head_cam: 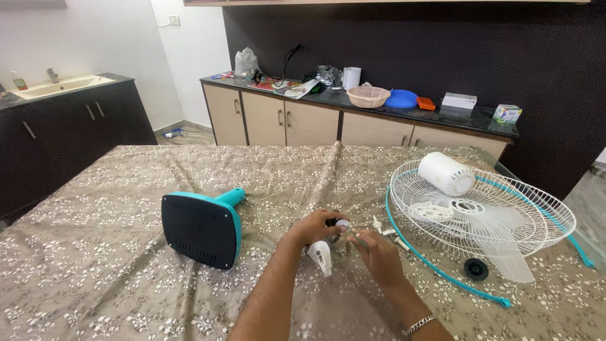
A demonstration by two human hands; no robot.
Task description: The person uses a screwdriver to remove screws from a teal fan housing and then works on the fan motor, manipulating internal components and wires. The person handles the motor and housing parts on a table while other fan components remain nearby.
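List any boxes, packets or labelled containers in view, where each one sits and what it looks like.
White flat box: right part of the back counter, rectangular.
Small carton: counter's far right end, cube-like, green and white.
Clear plastic bag: counter's left end, crumpled.
Small bottle: beside the sink, red label.

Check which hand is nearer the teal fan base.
Left. The left hand sits just right of the teal fan base; the right hand is farther right, beyond it.

fan base left, fan grille right
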